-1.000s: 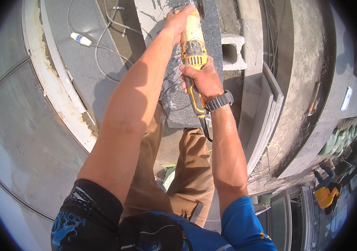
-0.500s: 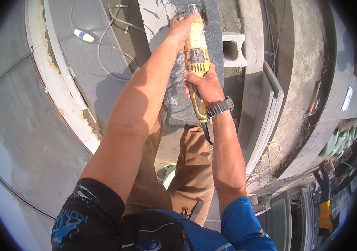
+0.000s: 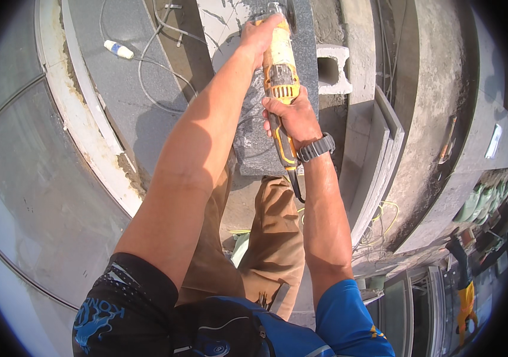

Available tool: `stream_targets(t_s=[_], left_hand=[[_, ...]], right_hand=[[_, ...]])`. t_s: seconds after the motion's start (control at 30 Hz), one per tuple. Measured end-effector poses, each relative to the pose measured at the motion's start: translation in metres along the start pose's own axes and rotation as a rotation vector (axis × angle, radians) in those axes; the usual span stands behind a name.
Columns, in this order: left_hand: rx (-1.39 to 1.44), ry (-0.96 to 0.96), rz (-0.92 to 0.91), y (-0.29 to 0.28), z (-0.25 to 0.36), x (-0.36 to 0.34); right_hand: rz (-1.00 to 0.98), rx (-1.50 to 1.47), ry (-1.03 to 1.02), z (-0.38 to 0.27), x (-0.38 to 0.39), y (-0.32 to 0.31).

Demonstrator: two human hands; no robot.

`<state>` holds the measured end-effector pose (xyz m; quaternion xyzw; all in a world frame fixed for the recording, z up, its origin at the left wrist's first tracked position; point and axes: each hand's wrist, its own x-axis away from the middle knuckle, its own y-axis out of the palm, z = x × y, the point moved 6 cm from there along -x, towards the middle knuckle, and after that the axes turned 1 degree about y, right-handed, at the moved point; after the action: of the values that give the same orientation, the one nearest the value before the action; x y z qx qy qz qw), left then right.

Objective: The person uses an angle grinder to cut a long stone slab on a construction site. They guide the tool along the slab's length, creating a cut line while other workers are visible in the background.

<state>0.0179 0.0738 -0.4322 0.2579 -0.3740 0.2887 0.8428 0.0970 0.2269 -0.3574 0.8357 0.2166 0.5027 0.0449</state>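
Note:
A yellow and black angle grinder lies lengthwise over a grey stone slab in front of me, its head at the top of the view. My left hand is closed on its front end, near the head. Farther back, my right hand wraps round the black rear handle, thumb over the top. A black cord leaves the handle beside my right wrist, which wears a dark watch. The disc is only partly visible at the upper edge, so its contact with the slab cannot be made out.
A hollow concrete block stands right of the slab, above leaning stone slabs. On the left, a grey cable with a white and blue connector lies on another slab. A person in orange is at the lower right.
My hands and the grinder keep almost the same place, with only a slight shift. The person in orange at the lower right has changed posture and now appears lower in the picture.

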Motion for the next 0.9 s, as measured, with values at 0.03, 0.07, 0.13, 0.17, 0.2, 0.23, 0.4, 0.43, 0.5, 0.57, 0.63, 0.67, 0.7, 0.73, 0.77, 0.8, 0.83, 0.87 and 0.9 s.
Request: stream_targets(t_s=[0.03,0.07,0.13,0.17,0.2,0.23,0.4,0.43,0.5,0.57,0.63,0.67,0.7,0.73,0.77,0.8,0.83,0.87,0.9], left_hand=[[-0.002,0.010,0.012,-0.001,0.002,0.000],[0.008,0.008,-0.016,-0.001,0.002,-0.004],[0.027,0.002,-0.074,0.000,0.005,-0.010],[0.019,0.006,-0.054,0.001,0.007,-0.010],[0.010,0.010,-0.034,0.002,0.008,-0.010],[0.001,0.016,-0.011,0.002,0.011,-0.009],[0.029,0.007,-0.059,0.002,0.014,-0.030],[0.030,0.004,-0.072,0.003,0.017,-0.033],[0.029,0.002,-0.097,0.007,0.024,-0.039],[0.030,0.002,-0.113,0.009,0.030,-0.045],[0.022,0.000,-0.127,0.011,0.035,-0.049],[0.020,0.000,-0.133,0.014,0.036,-0.050],[0.018,-0.004,-0.137,0.015,0.036,-0.050],[0.014,-0.004,-0.133,0.014,0.036,-0.050],[0.011,-0.004,-0.130,0.013,0.036,-0.050],[0.010,-0.003,-0.125,0.012,0.035,-0.050],[0.012,-0.007,-0.125,0.011,0.032,-0.048],[0.014,-0.011,-0.122,0.011,0.029,-0.046],[0.013,-0.014,-0.121,0.011,0.027,-0.044]], right_hand=[[-0.002,-0.004,-0.002,-0.001,-0.002,0.001],[-0.003,-0.007,-0.005,-0.003,-0.003,0.003],[0.013,0.002,0.004,-0.007,-0.005,0.004],[0.023,0.007,0.008,-0.009,-0.006,0.004],[0.018,-0.005,-0.002,-0.010,-0.008,0.004],[0.010,-0.016,-0.013,-0.013,-0.010,0.006],[0.039,0.010,0.010,-0.022,-0.019,0.009],[0.044,0.016,0.012,-0.024,-0.021,0.010],[0.041,0.022,0.012,-0.029,-0.029,0.010],[0.023,0.020,0.008,-0.036,-0.036,0.014],[0.047,0.043,-0.003,-0.039,-0.040,0.013],[0.026,0.039,-0.002,-0.038,-0.046,0.011],[0.004,0.036,-0.002,-0.037,-0.048,0.010],[0.026,0.052,-0.010,-0.039,-0.047,0.012],[0.021,0.055,-0.013,-0.038,-0.046,0.013],[0.015,0.059,-0.016,-0.037,-0.046,0.013],[0.016,0.063,-0.019,-0.035,-0.045,0.011],[0.009,0.053,-0.013,-0.033,-0.043,0.010],[0.003,0.043,-0.007,-0.031,-0.040,0.009]])
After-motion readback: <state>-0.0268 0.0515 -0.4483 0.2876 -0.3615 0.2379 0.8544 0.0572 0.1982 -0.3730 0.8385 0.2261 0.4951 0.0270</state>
